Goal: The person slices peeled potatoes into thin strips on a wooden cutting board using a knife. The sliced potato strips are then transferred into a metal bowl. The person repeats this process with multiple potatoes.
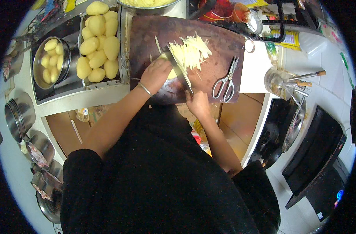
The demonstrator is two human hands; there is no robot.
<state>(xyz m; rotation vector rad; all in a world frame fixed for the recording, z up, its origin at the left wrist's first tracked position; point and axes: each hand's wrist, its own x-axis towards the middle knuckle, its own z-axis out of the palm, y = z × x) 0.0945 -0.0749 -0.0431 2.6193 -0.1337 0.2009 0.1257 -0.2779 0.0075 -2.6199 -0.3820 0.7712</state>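
On a dark red-brown cutting board [221, 38], my left hand [157, 73] presses on a peeled potato [172, 73], with a bracelet on its wrist. My right hand [198, 103] grips the handle end of a wide kitchen knife [179, 68]; the handle itself is hidden by the fingers. The blade lies along the right side of the potato, close to my left fingertips. Thin potato strips [192, 52] lie heaped just right of the blade. Kitchen scissors [228, 80] rest partly spread near the board's right edge.
Left of the board, peeled potatoes [97, 58] fill a tray, and more sit in a metal bowl [39, 77]. A metal basin [148, 6] of cut potato stands beyond the board. To the right are a jar [273, 84] of utensils and a black rack [282, 20].
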